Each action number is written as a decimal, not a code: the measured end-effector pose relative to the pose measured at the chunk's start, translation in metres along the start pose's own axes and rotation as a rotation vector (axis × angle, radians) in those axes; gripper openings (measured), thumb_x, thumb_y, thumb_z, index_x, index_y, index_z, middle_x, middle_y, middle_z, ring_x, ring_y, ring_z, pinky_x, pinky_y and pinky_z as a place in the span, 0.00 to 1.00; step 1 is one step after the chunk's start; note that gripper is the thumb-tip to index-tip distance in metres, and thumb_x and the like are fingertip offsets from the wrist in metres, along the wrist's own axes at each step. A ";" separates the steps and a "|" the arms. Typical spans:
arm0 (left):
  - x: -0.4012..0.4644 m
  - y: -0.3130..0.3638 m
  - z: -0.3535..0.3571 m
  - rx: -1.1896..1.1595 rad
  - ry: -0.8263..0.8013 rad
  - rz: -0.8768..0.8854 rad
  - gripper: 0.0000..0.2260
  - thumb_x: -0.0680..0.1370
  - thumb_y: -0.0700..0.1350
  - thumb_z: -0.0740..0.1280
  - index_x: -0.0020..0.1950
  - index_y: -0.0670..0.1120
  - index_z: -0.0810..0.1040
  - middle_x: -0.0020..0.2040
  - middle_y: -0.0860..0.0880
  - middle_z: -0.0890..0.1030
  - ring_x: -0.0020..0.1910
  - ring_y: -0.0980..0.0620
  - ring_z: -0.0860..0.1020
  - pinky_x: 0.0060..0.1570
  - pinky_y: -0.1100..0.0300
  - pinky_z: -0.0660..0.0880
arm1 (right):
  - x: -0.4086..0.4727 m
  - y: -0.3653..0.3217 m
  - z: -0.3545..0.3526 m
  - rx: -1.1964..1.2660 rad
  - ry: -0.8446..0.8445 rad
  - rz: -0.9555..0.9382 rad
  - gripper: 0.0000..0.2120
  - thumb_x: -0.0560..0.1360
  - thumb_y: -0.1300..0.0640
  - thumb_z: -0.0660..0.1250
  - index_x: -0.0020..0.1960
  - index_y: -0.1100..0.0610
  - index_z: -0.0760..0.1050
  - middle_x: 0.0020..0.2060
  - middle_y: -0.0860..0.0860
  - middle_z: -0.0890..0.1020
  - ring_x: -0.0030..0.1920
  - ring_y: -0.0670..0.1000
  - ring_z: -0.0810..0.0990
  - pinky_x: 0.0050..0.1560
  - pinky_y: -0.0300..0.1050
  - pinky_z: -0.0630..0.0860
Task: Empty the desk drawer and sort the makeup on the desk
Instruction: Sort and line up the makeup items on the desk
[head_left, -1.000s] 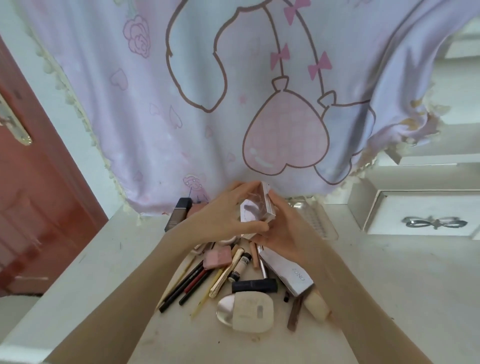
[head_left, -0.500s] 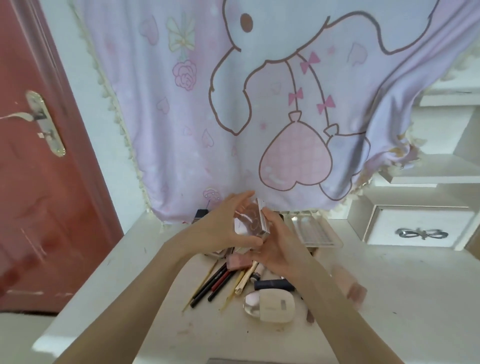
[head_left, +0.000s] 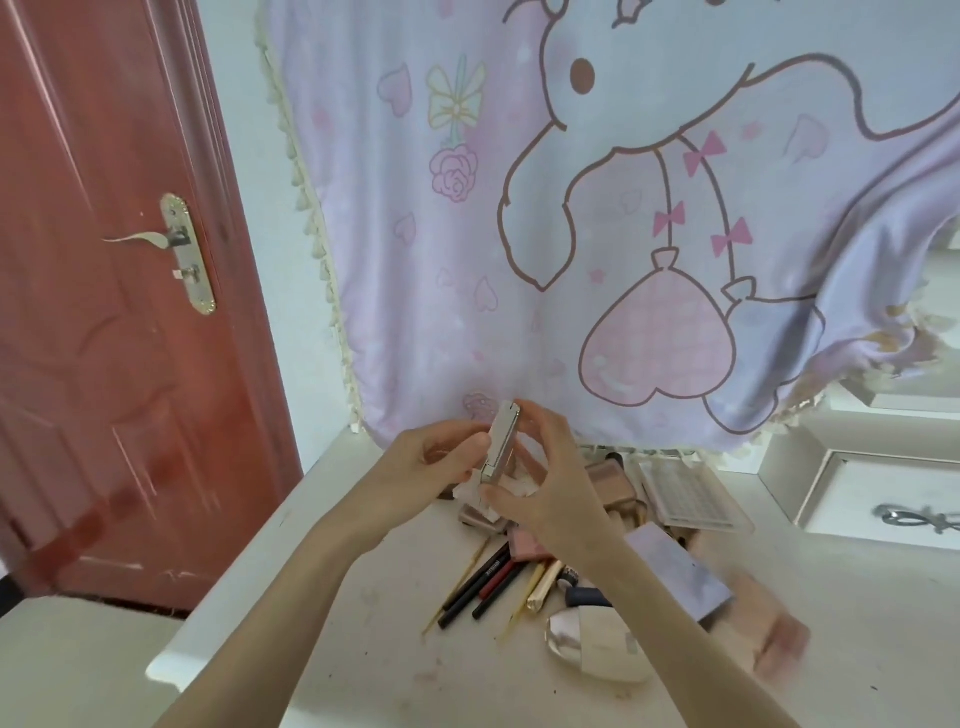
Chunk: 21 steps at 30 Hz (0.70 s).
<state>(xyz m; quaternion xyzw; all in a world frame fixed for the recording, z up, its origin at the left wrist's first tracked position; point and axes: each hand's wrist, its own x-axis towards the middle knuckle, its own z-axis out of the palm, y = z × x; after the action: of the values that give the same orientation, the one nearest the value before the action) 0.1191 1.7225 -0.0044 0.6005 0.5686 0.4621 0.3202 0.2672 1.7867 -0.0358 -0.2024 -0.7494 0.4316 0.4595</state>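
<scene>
Slim silver compact held edge-on between left hand and right hand, both clasped on it, above makeup pile scattered on desk

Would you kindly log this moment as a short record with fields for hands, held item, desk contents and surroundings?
left hand: grips the compact's left side
right hand: pinches its lower and upper edges
held item: small clear compact, upright, edge-on, above the desk
desk: pile of makeup; dark pencils, white case, clear lash tray
behind: cartoon cloth
left: red door
</scene>
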 end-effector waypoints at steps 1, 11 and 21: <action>0.001 0.000 0.001 -0.010 -0.022 -0.001 0.15 0.76 0.58 0.63 0.60 0.57 0.77 0.55 0.55 0.81 0.56 0.55 0.78 0.62 0.52 0.73 | 0.001 -0.002 -0.001 -0.031 0.010 -0.023 0.33 0.67 0.65 0.74 0.62 0.42 0.64 0.60 0.43 0.68 0.60 0.32 0.69 0.59 0.27 0.68; 0.012 0.013 0.001 0.396 -0.025 0.252 0.18 0.70 0.54 0.71 0.59 0.56 0.77 0.58 0.59 0.76 0.57 0.62 0.72 0.53 0.74 0.66 | 0.015 -0.006 -0.024 0.913 0.025 0.444 0.09 0.72 0.50 0.68 0.43 0.56 0.81 0.40 0.54 0.83 0.39 0.50 0.83 0.42 0.47 0.80; 0.019 0.003 -0.006 0.466 -0.125 0.195 0.25 0.72 0.47 0.71 0.58 0.66 0.61 0.58 0.67 0.70 0.55 0.51 0.73 0.52 0.66 0.70 | 0.017 0.010 0.002 0.912 -0.035 0.604 0.14 0.70 0.49 0.66 0.52 0.54 0.81 0.42 0.49 0.84 0.43 0.50 0.82 0.56 0.54 0.75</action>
<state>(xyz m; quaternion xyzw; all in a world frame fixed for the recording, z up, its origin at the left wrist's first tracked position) 0.1134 1.7401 0.0042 0.7377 0.5781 0.3090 0.1615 0.2560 1.8033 -0.0353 -0.1816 -0.4023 0.8289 0.3436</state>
